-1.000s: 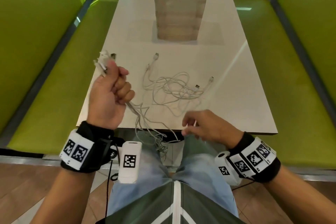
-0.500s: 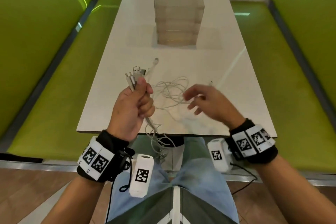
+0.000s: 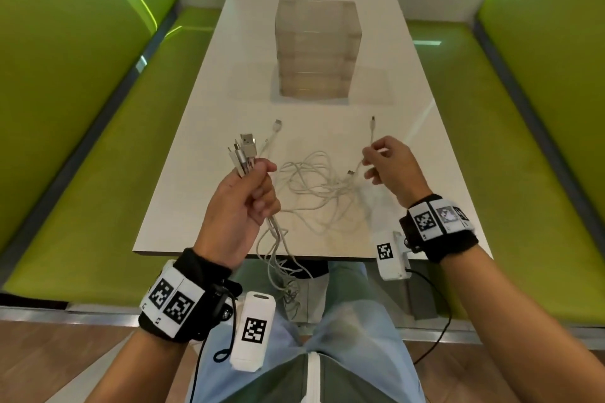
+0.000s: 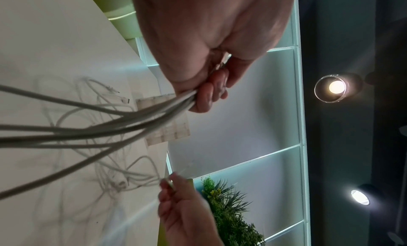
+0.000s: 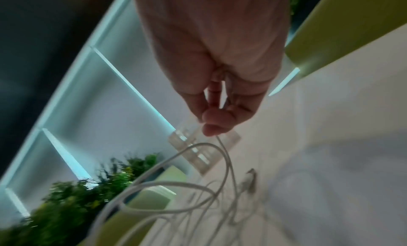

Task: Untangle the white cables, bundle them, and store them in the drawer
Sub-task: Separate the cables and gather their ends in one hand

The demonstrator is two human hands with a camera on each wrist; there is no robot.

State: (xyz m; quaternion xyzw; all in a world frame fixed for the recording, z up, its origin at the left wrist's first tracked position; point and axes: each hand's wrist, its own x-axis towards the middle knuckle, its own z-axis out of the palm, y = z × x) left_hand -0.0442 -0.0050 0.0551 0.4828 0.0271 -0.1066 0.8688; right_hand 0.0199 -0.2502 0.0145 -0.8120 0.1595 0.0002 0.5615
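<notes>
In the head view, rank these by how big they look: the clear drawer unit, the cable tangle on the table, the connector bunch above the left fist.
1. Cable tangle, slightly the wider
2. Clear drawer unit, close to it and farther away, so that order is unsure
3. Connector bunch held by the left hand, clearly smallest

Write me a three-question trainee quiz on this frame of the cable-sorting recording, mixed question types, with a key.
1. True or false: the left hand grips several cable ends together, plugs pointing up.
2. Multiple choice: the right hand pinches (A) one white cable near its plug, (B) the drawer unit, (C) nothing.
3. Fill in: the loose tangle of cables lies on the ____, between the hands and nearer the person than the drawer unit.

Key: 1 true; 2 A; 3 table.
</notes>
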